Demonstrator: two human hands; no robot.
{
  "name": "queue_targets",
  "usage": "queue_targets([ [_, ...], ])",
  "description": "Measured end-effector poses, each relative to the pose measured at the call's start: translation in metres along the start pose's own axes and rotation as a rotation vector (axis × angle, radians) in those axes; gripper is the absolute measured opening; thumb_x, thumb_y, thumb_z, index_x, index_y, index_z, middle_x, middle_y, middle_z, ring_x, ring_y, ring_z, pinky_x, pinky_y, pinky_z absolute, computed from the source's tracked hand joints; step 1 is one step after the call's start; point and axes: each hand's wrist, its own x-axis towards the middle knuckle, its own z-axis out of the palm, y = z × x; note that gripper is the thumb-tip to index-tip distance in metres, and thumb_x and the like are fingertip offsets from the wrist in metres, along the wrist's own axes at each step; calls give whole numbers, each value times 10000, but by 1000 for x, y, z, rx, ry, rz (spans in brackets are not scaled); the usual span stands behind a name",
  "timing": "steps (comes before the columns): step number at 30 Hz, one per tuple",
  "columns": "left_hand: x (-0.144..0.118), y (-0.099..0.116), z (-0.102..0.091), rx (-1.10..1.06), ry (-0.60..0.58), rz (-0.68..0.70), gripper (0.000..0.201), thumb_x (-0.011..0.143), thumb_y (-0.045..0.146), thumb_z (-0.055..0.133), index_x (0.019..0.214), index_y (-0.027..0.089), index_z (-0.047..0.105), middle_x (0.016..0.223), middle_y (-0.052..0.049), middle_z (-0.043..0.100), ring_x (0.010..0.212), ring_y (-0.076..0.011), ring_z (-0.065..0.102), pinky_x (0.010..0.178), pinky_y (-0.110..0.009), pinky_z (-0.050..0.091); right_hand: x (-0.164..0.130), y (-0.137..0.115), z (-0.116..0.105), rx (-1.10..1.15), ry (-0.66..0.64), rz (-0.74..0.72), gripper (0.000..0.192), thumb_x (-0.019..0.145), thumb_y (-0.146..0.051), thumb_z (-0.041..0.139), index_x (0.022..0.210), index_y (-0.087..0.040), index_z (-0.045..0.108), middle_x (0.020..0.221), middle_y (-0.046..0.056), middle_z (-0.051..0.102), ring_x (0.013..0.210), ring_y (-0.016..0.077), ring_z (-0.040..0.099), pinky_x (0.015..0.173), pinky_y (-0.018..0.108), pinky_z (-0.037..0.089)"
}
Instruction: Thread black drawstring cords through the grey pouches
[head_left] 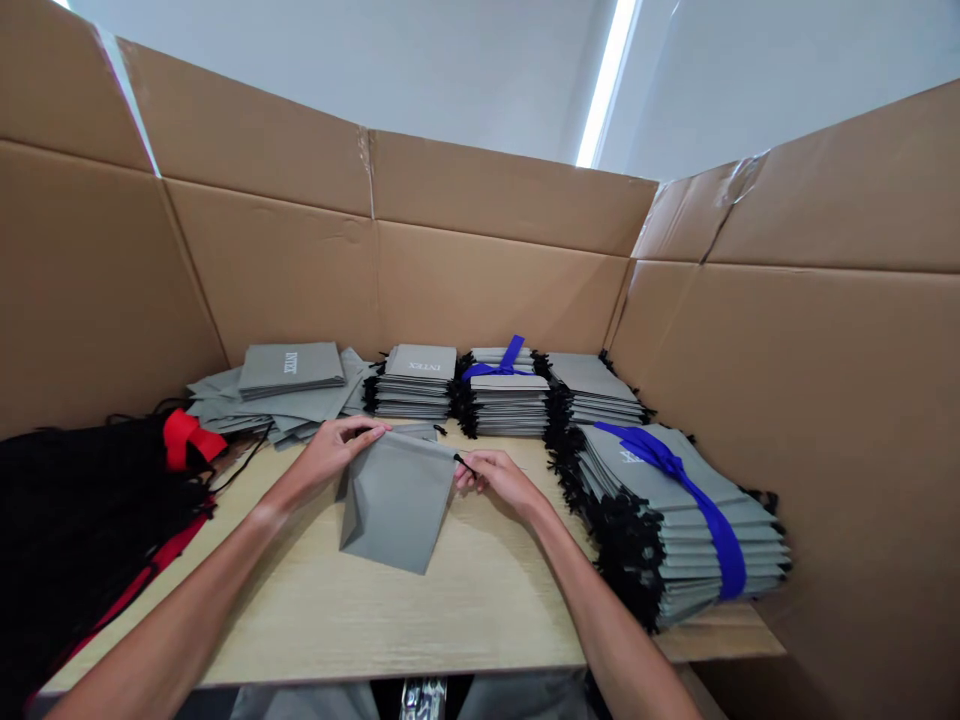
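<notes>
A flat grey paper bag (394,500) lies on the wooden table (480,610) in front of me, its open top facing away. My left hand (337,450) grips the bag's top left edge. My right hand (499,478) pinches a black cord end at the bag's top right corner. Behind the bag lie stacks of the same grey bags.
A loose pile of grey bags (289,390) sits back left, two neat stacks (416,385) stand at the back, one tied with blue ribbon (502,362). A large ribbon-tied stack (675,510) fills the right. Black cords with red ties (82,520) lie left. Cardboard walls (825,400) enclose the table.
</notes>
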Motion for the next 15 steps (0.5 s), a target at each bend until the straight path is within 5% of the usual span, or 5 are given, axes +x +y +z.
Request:
queue_targets([
  [7,2,-6,-3,19,37,8,690,820,872,680,981,241,908,1081,-129,878,1019,-348,788,856,-366,594,-3,0,-6,48,-23,42,478,878,-631,761,900,-156,803,761,63,764,616,126,561,591,255,355],
  [15,1,-1,-2,19,47,-14,743,777,916,679,975,238,909,1076,-132,878,1022,-354,785,847,-362,590,-4,-5,-5,90,-21,92,594,831,-720,775,948,-140,829,775,73,781,560,103,534,508,237,283],
])
